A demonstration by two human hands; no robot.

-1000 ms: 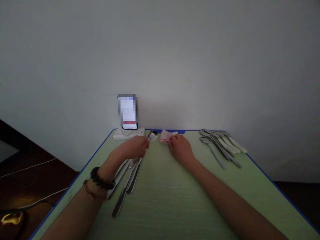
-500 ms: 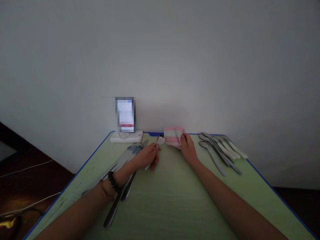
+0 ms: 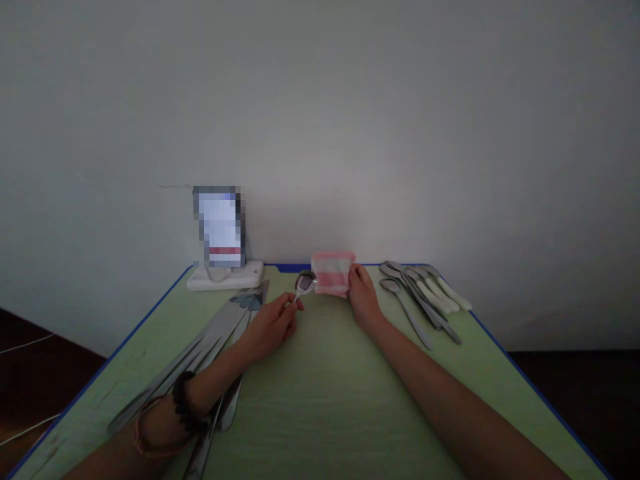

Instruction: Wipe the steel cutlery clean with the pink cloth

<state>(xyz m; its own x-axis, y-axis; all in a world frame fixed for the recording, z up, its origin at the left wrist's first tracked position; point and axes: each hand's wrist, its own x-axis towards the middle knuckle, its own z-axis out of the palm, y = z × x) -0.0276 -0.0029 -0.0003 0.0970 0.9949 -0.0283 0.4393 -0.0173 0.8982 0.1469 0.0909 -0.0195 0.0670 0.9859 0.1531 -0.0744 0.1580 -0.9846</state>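
My left hand (image 3: 273, 327) is closed on the handle of a metal spoon (image 3: 303, 285), whose bowl points away from me toward the wall. My right hand (image 3: 364, 300) holds up a folded pink and white cloth (image 3: 331, 272) by its right edge, just right of the spoon's bowl. Spoon and cloth almost touch near the far edge of the green table (image 3: 340, 400). Beaded bracelets sit on my left wrist.
Several long knives and other cutlery (image 3: 210, 337) lie under and beside my left forearm. A pile of spoons and white-handled cutlery (image 3: 423, 297) lies at the far right. A phone (image 3: 220, 227) stands on a white stand (image 3: 225, 275) against the wall.
My left hand lifted the spoon off the left pile and carried it toward the middle. My right hand picked the cloth up off the table and holds it upright. The view shifted right.
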